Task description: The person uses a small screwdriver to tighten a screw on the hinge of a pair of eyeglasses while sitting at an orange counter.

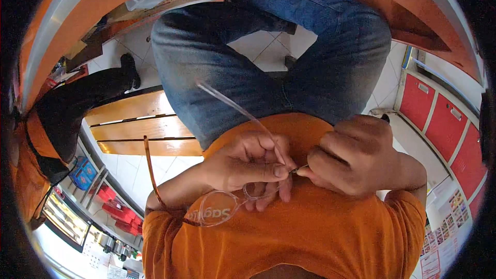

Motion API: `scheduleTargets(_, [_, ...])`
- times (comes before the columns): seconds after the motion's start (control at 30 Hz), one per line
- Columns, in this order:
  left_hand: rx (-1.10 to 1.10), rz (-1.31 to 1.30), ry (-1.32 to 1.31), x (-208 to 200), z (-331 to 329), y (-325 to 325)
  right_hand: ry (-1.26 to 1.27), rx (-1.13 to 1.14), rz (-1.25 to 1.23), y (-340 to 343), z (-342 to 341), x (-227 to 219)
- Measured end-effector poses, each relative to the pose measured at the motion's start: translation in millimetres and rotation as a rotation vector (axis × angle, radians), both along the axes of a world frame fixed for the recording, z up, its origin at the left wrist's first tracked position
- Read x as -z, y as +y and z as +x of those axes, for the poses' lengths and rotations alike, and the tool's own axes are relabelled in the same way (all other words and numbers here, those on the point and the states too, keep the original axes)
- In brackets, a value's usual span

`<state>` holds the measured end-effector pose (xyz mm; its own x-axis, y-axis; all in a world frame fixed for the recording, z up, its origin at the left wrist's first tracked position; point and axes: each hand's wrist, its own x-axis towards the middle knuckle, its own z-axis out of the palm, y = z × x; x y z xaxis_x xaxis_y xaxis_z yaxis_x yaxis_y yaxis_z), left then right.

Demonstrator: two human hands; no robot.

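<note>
A pair of eyeglasses (219,222) with clear rims hangs from my left hand (245,168), in front of my orange shirt. My left thumb and fingertips pinch it near a hinge. One clear temple arm (233,103) slants up and away over my thigh. The other, a brown temple arm (149,168), stands out past my left forearm. My right hand (351,157) is closed, its thumb and forefinger pinching at a tiny dark piece (293,171) by that hinge. Whatever its curled fingers hold is hidden or too small to name.
Beneath me is a slatted wooden bench (137,129) on a white tiled floor. Another person's dark-trousered leg (82,101) is at the left. Red drawers (434,111) line the right side, and a lit display case (64,217) stands at lower left.
</note>
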<state>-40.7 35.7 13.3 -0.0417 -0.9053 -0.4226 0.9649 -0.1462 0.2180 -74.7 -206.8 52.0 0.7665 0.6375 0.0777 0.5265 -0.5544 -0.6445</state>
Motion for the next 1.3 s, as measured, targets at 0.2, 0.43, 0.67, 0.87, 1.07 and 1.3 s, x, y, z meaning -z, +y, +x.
scheduleTargets(0.2, [0.081,-0.019,0.020,3.2,-4.4,2.5,0.024,-0.071,0.139,0.8,-2.5,19.8])
scheduleTargets(0.43, [0.093,-0.027,0.019,2.4,1.5,-2.1,0.018,-0.075,0.226,6.4,-6.9,26.1])
scheduleTargets(0.67, [-0.030,-0.043,0.061,2.5,-2.6,0.2,0.033,-0.022,0.083,-7.7,-0.9,3.7])
scheduleTargets(0.87, [-0.237,-0.100,0.121,10.2,-6.8,0.8,0.208,0.144,0.236,0.1,-5.8,11.6])
scheduleTargets(1.07, [-0.289,0.081,-0.167,-5.3,6.6,2.3,0.390,0.063,0.359,5.4,13.0,0.4])
scheduleTargets(1.3, [-0.503,0.196,-0.679,-15.9,25.7,3.6,0.393,0.177,0.321,17.7,6.5,0.1])
